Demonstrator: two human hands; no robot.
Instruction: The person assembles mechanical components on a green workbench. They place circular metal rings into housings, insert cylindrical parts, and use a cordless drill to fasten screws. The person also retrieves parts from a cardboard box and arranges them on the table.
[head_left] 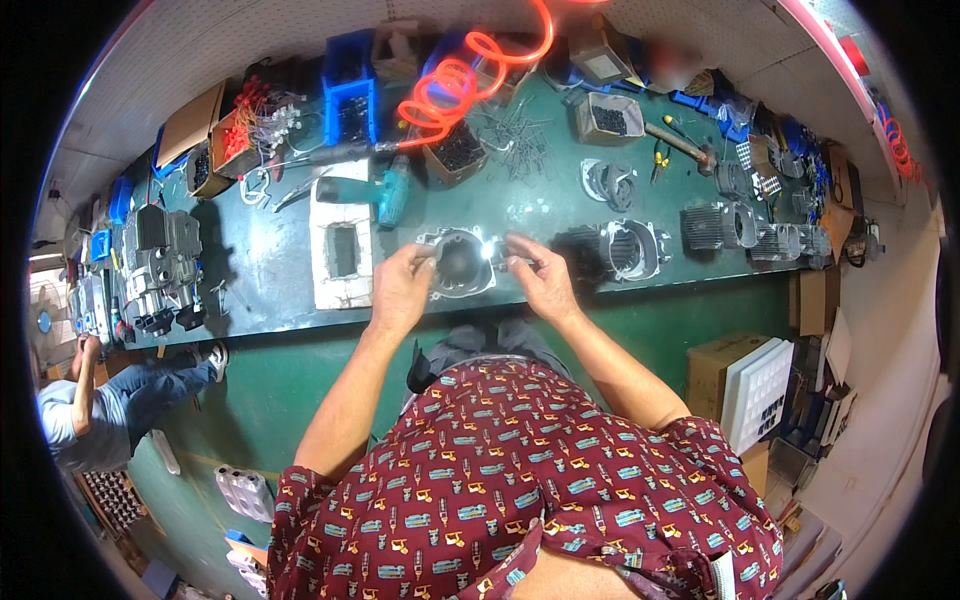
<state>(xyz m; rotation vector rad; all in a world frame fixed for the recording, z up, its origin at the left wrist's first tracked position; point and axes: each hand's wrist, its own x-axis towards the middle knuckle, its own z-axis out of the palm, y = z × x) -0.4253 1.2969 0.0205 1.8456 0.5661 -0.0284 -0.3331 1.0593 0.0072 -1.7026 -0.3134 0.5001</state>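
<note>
A round, hollow grey metal housing stands at the bench's front edge, with its wide dark opening facing up. My left hand is closed on its left rim, thumb and fingers pinching the edge. On the opposite side my right hand is closed too, its fingertips gripping the housing's right edge beside a bright glint. Left of the housing lies a white block with a square hole. A teal power drill rests across the block's far end. Right of my right hand sits a finned housing with an open round end.
More finned housings line the right side of the green bench. A larger engine-like assembly stands left. Parts bins, a blue bin among them, run along the back under a coiled orange hose. Another person is at far left.
</note>
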